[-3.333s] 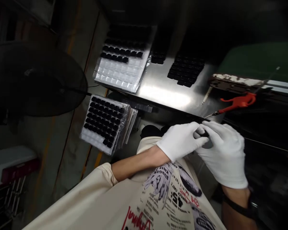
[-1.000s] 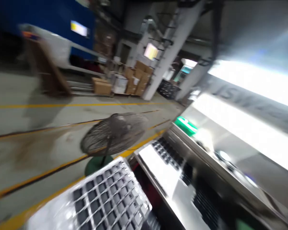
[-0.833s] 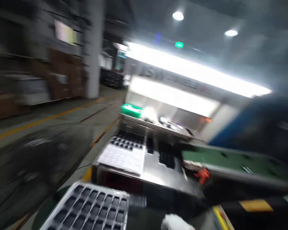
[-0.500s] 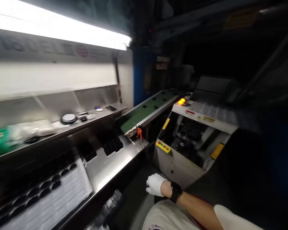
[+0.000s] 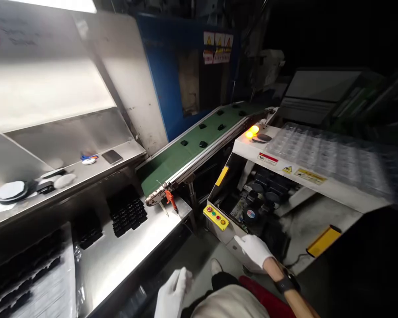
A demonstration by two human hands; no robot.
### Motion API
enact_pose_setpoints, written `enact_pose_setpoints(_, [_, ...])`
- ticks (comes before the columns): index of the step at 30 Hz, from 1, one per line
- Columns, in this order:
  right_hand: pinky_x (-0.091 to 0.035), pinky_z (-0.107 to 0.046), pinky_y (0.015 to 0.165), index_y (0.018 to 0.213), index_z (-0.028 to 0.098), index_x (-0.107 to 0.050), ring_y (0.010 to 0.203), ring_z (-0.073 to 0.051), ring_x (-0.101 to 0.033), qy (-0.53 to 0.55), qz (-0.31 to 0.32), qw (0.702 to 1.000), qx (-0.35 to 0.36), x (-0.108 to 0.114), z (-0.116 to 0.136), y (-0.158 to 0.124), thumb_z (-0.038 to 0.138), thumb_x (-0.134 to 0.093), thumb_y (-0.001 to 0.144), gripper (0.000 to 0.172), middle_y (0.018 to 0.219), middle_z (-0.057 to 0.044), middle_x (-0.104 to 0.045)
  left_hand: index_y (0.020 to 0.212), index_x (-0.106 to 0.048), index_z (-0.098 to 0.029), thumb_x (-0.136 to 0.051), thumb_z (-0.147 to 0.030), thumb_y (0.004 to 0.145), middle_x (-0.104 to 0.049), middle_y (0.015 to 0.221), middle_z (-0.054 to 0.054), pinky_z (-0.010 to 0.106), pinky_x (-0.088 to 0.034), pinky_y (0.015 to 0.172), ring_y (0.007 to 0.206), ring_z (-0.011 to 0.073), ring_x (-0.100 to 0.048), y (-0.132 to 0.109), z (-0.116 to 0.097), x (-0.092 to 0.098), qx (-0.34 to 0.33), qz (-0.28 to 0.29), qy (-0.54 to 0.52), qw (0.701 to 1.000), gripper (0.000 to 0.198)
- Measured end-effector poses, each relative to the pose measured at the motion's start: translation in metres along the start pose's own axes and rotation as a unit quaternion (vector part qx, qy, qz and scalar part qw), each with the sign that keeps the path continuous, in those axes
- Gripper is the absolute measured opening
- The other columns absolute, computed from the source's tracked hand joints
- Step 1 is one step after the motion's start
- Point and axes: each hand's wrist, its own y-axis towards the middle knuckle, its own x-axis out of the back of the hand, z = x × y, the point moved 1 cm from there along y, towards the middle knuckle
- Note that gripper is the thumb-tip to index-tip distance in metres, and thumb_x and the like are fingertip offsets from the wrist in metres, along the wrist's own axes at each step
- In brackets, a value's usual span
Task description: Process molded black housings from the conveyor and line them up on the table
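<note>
A large blue metal machine point(image 5: 162, 79), bearing three warning signs, stands behind the long green conveyor belt point(image 5: 167, 165) with pale metal side rails. To the right of the belt is a white metal machine housing point(image 5: 338, 187), its front open onto dark inner parts. Below and to the left of the belt's near end spreads a shiny stainless-steel table point(image 5: 116, 258). Clear plastic moulded trays point(image 5: 331, 154) lie on top of the housing, right of the belt; a white plastic tray point(image 5: 53, 282), partly filled with black pieces, lies on the table, well to the left of the belt. Nearer the belt's end sits a block of neatly ranked black plastic pieces point(image 5: 129, 216). The left hand point(image 5: 172, 291), in a white glove, is in front of the belt, nearest the table's edge; its fingers are bent, and whether they hold anything cannot be told. The right hand point(image 5: 255, 251), also white-gloved, is to the right of the belt's near end, fingers loosely extended with nothing visible in them, near a yellow control box point(image 5: 216, 217) with coloured buttons. A red air gun point(image 5: 170, 201) rests against the belt's end, and several small black parts point(image 5: 203, 144) lie scattered along the belt.
</note>
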Motion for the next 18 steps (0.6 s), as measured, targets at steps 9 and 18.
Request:
enact_pose_setpoints(9, [-0.039,-0.032,0.07,0.073,0.023,-0.077,0.084,-0.028,-0.078,0.053,-0.09,0.991,-0.087,0.038,-0.07,0.066,0.06,-0.048,0.109,0.059,0.088,-0.016,-0.084,0.084,-0.08,-0.02,-0.061,-0.098,0.083,-0.08,0.08,0.007,0.033,-0.058,0.074,0.075,0.0245,-0.073,0.047,-0.037,-0.097,0.017,0.049,0.078,0.996,0.081])
enact_pose_setpoints(18, [-0.055,-0.038,0.097,0.129,0.017,-0.073,0.114,-0.028,-0.072,0.156,-0.317,0.913,-0.204,0.094,-0.169,0.139,0.055,-0.058,0.103,0.049,0.125,-0.017,-0.081,0.089,-0.084,-0.019,-0.067,-0.097,0.081,-0.081,0.079,0.008,0.032,-0.055,0.071,0.073,0.0231,-0.07,0.106,-0.048,-0.106,0.069,0.118,0.113,0.984,0.08])
